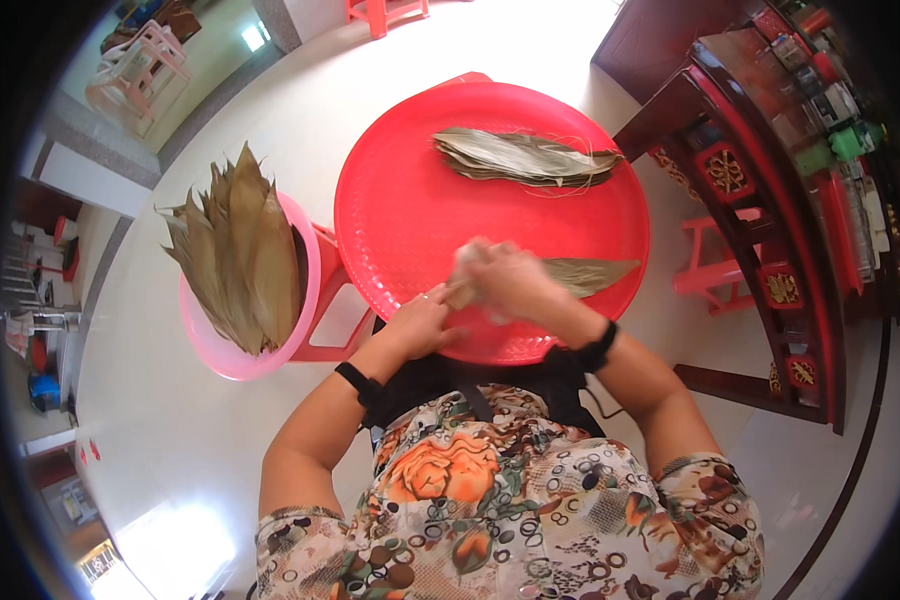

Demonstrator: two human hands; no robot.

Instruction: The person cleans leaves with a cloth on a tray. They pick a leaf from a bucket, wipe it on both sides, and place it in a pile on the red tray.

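A long green-brown bamboo leaf [595, 275] lies across the near part of a round red tray [400, 190]. My left hand [420, 322] is at the tray's near left edge, its fingers closed on the leaf's left end. My right hand [520, 280] is over the leaf's middle, smeared by motion, gripping what looks like a pale cloth [470, 260] pressed against the leaf. Part of the leaf is hidden under this hand. Toward the tray's far right rests a flat stack of similar leaves [525, 158], with thin fibres sticking out.
Left of the tray, a pink basin [220, 363] holds upright leaves [245, 250], beside a red stool [335, 315]. A dark carved wooden cabinet [760, 240] and another red stool [710, 265] stand on the right. Beyond the tray is another red stool [380, 15].
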